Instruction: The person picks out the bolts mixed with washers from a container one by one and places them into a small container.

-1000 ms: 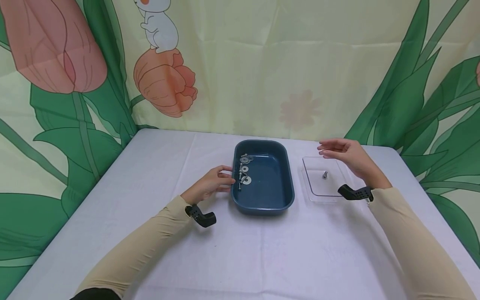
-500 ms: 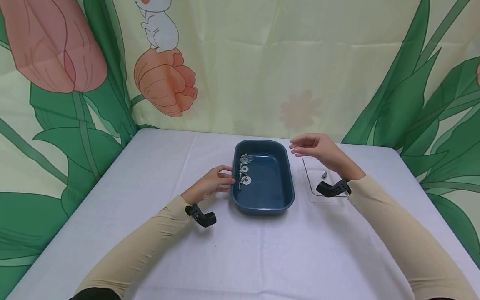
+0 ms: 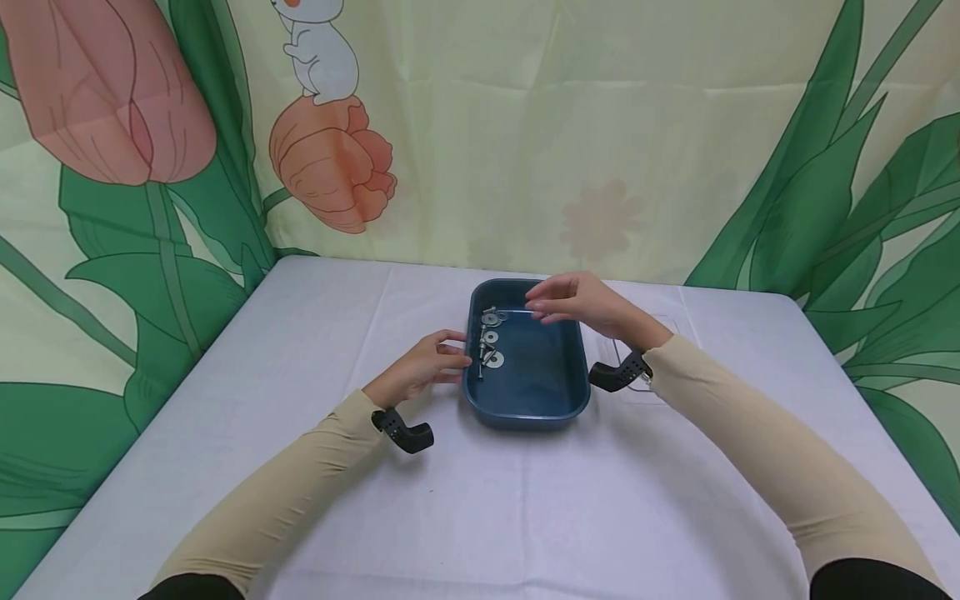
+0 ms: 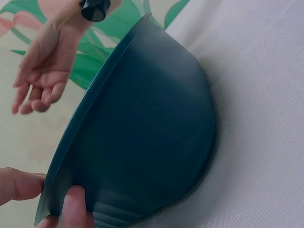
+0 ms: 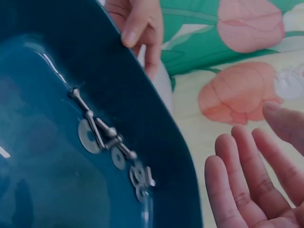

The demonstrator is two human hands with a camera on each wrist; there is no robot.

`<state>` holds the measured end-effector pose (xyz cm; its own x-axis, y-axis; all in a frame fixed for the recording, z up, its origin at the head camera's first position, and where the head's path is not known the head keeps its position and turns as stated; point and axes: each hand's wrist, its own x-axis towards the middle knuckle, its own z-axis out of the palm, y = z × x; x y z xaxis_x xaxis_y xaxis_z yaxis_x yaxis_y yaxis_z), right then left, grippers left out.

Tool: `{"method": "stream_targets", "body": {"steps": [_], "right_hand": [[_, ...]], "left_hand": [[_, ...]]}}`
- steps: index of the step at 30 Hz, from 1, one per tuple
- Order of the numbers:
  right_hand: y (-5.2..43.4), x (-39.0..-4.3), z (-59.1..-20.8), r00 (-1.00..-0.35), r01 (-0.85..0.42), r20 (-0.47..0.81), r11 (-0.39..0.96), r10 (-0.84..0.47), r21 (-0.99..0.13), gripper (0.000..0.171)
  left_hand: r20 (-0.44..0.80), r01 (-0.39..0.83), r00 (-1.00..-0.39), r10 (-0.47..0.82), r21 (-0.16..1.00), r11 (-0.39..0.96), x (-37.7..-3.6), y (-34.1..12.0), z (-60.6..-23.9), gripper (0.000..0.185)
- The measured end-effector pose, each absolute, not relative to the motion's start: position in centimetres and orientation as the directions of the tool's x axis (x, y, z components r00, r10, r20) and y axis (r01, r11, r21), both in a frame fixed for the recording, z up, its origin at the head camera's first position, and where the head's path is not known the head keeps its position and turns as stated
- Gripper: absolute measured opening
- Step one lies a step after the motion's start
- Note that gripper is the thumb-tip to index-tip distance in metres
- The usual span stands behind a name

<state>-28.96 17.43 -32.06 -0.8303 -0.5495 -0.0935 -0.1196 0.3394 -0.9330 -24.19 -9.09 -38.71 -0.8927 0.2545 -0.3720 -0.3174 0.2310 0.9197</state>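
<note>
**Blue tray with bolts and washers, both hands at it**

Blue tray sits in the middle of the table, which is covered with a white cloth. Along the tray's left inner side lies a small heap of metal bolts and washers; the right wrist view shows them as thin bolts crossed over flat ring washers. To the right of the tray, a clear plastic lid lies flat on the cloth, now mostly hidden behind the right forearm. A flowered curtain hangs behind the table.

A second ago the right hand hovered over the clear lid, where a single bolt lay in plain sight; since then it has swung left across the tray's right rim and now hangs above the far end of the tray, near the heap of parts. The left hand has not moved.

The left hand grips the tray's left rim, thumb over the edge and fingers against the outer wall. The right hand is released, palm down, fingers straight and slightly spread, touching nothing.
</note>
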Motion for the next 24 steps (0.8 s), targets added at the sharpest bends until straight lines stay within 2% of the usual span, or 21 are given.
{"method": "stream_targets", "body": {"steps": [6, 16, 24], "right_hand": [[15.7, -29.1, -33.2, -0.795, -0.040, -0.185, 0.355, -0.578, -0.934, 0.039], [13.6, -29.2, -35.3, -0.759, 0.127, -0.350, 0.402, -0.549, -0.907, 0.040], [12.4, -29.3, -36.4, -0.677, 0.250, -0.479, 0.437, -0.559, -0.864, 0.039]], "left_hand": [[-0.370, -0.313, -0.893, 0.254, 0.919, 0.240, -24.2, -9.1, -38.7, 0.052], [-0.364, -0.306, -0.894, 0.260, 0.922, 0.238, -24.2, -9.1, -38.6, 0.051], [-0.365, -0.308, -0.892, 0.267, 0.923, 0.233, -24.2, -9.2, -38.7, 0.051]]}}
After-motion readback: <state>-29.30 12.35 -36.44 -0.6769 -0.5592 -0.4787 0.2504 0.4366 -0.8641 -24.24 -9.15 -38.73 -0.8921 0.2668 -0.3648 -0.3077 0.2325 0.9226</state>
